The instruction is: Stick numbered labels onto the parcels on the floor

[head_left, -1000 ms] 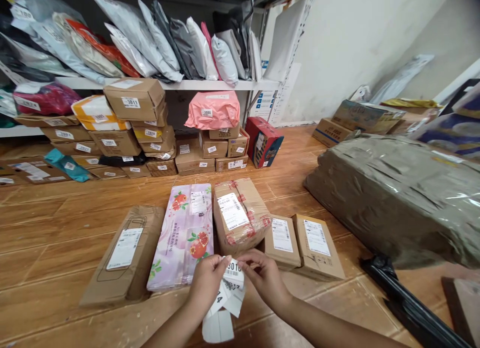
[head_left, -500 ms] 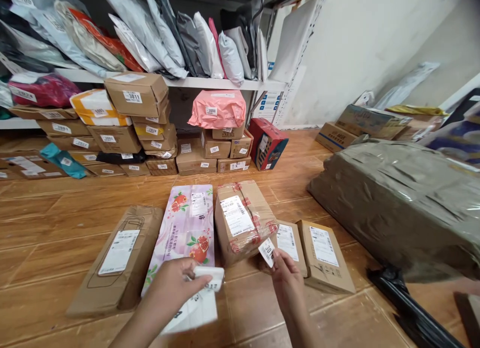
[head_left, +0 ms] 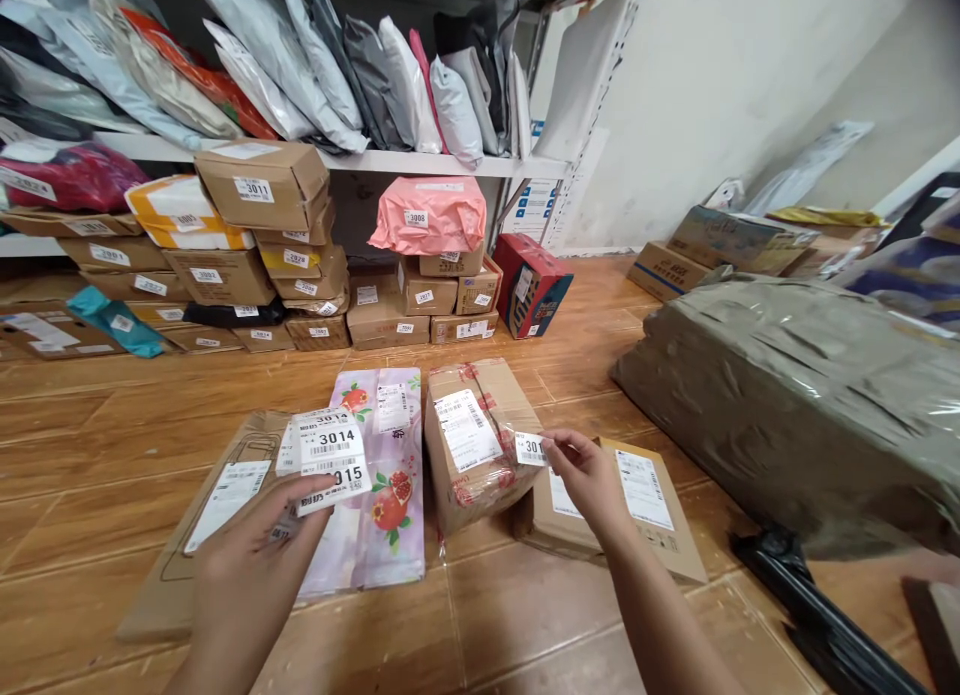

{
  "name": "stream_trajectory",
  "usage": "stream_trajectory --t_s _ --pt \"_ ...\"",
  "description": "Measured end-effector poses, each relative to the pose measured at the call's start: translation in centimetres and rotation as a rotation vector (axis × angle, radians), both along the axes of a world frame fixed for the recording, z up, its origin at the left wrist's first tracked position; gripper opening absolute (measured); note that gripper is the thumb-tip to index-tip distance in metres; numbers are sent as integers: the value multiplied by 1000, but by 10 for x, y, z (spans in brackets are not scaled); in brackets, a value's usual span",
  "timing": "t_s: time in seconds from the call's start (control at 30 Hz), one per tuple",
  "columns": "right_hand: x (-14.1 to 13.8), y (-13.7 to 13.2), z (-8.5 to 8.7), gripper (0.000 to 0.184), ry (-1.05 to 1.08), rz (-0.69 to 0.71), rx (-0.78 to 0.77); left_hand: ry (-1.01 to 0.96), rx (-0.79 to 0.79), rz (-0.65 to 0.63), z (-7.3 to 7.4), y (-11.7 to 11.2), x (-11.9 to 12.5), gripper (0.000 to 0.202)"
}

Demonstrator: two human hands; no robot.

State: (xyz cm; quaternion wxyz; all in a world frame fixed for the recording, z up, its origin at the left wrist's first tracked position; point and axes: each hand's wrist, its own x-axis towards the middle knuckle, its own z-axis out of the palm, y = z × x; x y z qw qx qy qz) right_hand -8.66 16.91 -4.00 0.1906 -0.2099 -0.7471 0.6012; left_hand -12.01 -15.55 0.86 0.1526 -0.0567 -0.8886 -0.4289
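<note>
My left hand [head_left: 259, 550] pinches a folded strip of white number labels [head_left: 334, 453] showing 3014 and 3015, held over the purple pomegranate-print box [head_left: 397, 445]. A single white number label [head_left: 529, 449] is pinched in my right hand [head_left: 581, 475], at the right side of the red-taped cardboard box [head_left: 480, 445]. Whether that label touches the box, I cannot tell. Below my right hand sits a smaller cardboard box [head_left: 546, 530], partly hidden, beside another carton [head_left: 652, 495]. A long brown parcel [head_left: 176, 565] lies at the left, partly behind my left hand.
Numbered cartons [head_left: 386, 310] stand stacked along the shelf's base, topped in places by a pink parcel [head_left: 431, 215]. Bagged parcels [head_left: 322, 70] fill the shelf above. On the right lie a large wrapped bundle [head_left: 787, 405] and black plastic [head_left: 825, 605] on the wooden floor.
My left hand has moved left and up, turning the label strip so its numbers face me. My right hand has brought its label up against or close to the taped box. The view has shifted slightly.
</note>
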Motion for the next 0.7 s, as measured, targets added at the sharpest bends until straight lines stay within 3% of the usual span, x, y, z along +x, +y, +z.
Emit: stream_trajectory --t_s 0.17,0.27,0.53,0.7 --pt "-14 16 6 27 -40 54 364 18 -65 -50 -22 -7 -8 20" --pt "-14 15 12 24 -58 77 487 67 -162 -79 -30 -14 -13 25" --pt "-14 10 19 22 -61 85 473 112 -301 -91 -35 -18 -17 27" --pt "-17 15 11 23 -54 81 442 86 -222 -14 -38 -19 -18 30"
